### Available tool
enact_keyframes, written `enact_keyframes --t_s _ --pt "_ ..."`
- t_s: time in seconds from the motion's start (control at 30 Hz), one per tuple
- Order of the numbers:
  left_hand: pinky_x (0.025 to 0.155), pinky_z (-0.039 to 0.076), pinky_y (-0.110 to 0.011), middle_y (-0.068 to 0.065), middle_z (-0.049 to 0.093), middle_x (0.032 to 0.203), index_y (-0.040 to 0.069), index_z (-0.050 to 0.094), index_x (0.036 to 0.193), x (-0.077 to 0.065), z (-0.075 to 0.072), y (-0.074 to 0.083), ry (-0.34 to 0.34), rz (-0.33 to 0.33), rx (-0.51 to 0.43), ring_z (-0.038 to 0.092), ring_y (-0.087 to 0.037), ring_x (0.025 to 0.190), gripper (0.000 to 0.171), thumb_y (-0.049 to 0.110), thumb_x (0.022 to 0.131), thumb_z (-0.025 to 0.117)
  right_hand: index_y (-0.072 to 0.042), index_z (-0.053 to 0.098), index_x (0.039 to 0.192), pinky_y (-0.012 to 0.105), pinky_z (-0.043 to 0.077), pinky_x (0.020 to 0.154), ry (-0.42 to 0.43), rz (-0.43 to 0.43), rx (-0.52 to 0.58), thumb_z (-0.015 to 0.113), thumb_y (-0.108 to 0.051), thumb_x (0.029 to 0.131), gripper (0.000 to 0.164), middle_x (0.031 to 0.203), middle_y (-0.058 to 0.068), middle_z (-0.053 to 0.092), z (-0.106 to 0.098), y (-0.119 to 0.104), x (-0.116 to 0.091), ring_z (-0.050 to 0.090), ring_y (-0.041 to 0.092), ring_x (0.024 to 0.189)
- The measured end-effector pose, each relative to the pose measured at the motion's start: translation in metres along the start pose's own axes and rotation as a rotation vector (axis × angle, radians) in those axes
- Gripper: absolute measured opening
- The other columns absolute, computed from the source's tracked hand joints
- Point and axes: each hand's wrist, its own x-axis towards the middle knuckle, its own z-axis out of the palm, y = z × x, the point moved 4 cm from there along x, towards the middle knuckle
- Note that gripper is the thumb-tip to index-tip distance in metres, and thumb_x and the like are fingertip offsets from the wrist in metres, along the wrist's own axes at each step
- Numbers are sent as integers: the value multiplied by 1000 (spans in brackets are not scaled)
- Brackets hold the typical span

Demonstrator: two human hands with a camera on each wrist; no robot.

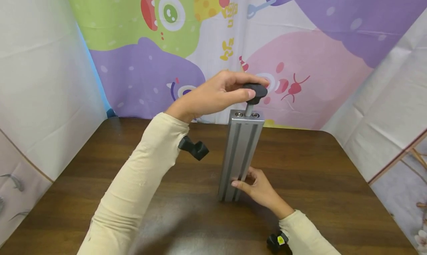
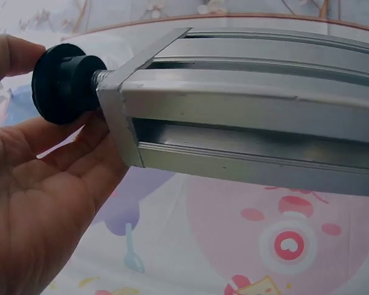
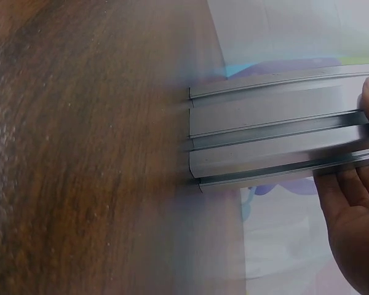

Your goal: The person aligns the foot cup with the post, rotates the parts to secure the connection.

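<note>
The metal profile (image 1: pixel 241 151) stands nearly upright, below the fingers of the left hand (image 1: pixel 211 95) and within the grasp of the right hand (image 1: pixel 261 192), its lower end at the wooden table (image 1: pixel 307 162). The left thumb and fingers are clamped on a black knob (image 1: pixel 259 92), thumb on the near side, index finger reaching over the far side. The right thumb presses the profile's near face, with the fingers curled round its far side, well below the left hand.

Just under the left fingers, a threaded rod (image 1: pixel 248 109) comes out of the end plate (image 2: pixel 115 101), so rod and knob stand between those fingers and the profile's top. The profile itself blocks the head view of part of the right fingers. A black clip (image 1: pixel 194 148) sits at the left wrist, behind the left fingers; another dark clip (image 1: pixel 275 242) is at the right wrist, nearer the viewer than the right fingers. Beyond both hands hangs a printed cloth (image 1: pixel 140 80) with cartoon figures.

Two round holes in the end plate, below the left fingers and flanking the rod, hold recessed screws (image 1: pixel 238 114).
</note>
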Motion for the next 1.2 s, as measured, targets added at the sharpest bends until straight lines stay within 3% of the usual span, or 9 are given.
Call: enact_keyframes --t_s 0.13,0.27,0.4,0.6,0.73,0.83,0.9,1.1,1.2 --pt "88 47 -27 -10 61 121 2 51 136 -1 3 2 28 9 38 59 -17 98 40 9 98 44 5 63 107 27 54 79 1 -10 0 70 -4 86 24 100 18 71 -1 -1 0 67 9 91" --pt "88 46 -26 -5 61 125 5 49 139 -4 5 4 136 -32 150 60 -9 101 43 19 98 49 5 63 107 27 54 79 2 -15 1 70 -5 86 24 101 19 70 -1 0 0 67 10 92" --pt "89 46 -23 1 62 124 9 55 133 -8 9 10 348 -69 418 58 -4 105 54 41 91 62 5 63 108 27 54 79 -4 -23 10 69 -5 86 24 101 19 70 -1 0 0 67 10 92" --pt "70 46 -26 -6 58 89 2 62 96 -12 27 31 621 142 973 54 -17 78 59 56 77 73 2 63 110 28 54 78 -11 -19 29 69 -4 86 26 101 16 71 -1 -1 0 67 11 91" --pt "61 45 -29 -8 52 79 2 58 80 -11 35 36 698 206 1127 49 -19 68 53 53 79 72 1 62 112 29 54 78 -19 -12 41 69 -6 87 27 101 14 71 -1 -2 1 67 12 91" --pt "61 45 -27 -8 54 81 2 60 83 -11 34 35 690 207 1057 51 -18 69 43 43 82 73 1 62 112 28 54 79 -20 -7 41 69 -6 87 27 101 14 71 -1 -2 1 67 12 91" --pt "65 47 -23 -8 59 86 1 64 91 -12 31 33 647 204 924 56 -17 73 38 36 83 73 1 62 112 28 54 78 -19 -6 42 69 -6 87 27 101 15 71 -1 -2 1 67 11 91" --pt "93 47 -22 -11 63 123 -2 54 131 -13 17 20 305 90 217 62 -11 109 39 12 95 59 4 63 108 27 54 77 -11 -12 23 69 -5 86 24 99 17 71 0 -1 0 67 10 89" --pt "100 43 -27 -10 58 133 0 45 140 -14 12 15 170 7 -31 55 -10 120 42 7 99 50 3 64 106 27 54 77 -11 -7 13 69 -6 87 22 98 16 71 1 -1 -1 66 9 88"
